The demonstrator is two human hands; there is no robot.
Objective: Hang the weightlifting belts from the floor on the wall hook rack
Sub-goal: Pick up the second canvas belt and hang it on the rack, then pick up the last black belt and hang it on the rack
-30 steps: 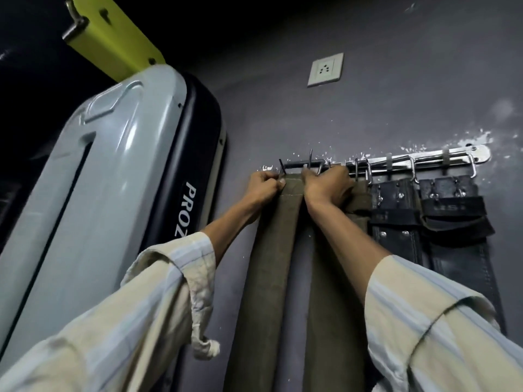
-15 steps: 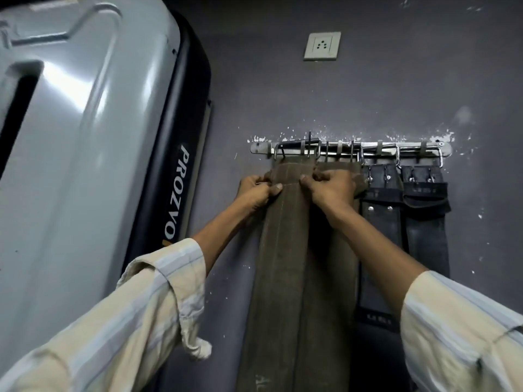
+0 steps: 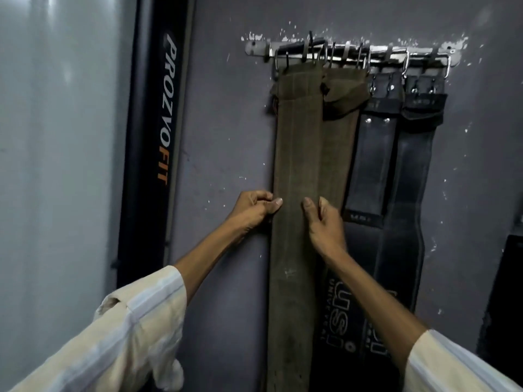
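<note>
**Head view: olive belt is up, hands smoothing it down**

Head view shows my left hand [image 3: 256, 209] pinching the left edge of the front olive belt [image 3: 297, 154] between thumb and curled fingers, about halfway down from the hook rack [image 3: 351, 53]. My right hand [image 3: 325, 222] rests loosely spread on the same belt's right side, thumb pressed to the fabric, gripping nothing that I can see. That belt hangs from the left end of the rack; a second olive belt [image 3: 341, 131] hangs just right of it and partly behind, and two black belts [image 3: 376, 154] fill the hooks toward the rack's right end. Left of the rack stands a grey machine [image 3: 70, 165].

I judge the hanging of this belt done and the settling step in hand. Next I should let go and check that it stays on its hook, then see whether any belt remains on the floor, which is out of sight here.

A second ago both hands were up at the rack, working the belt's top onto the hooks; half a second ago they were just below it. Now they sit well lower on the strap.
</note>
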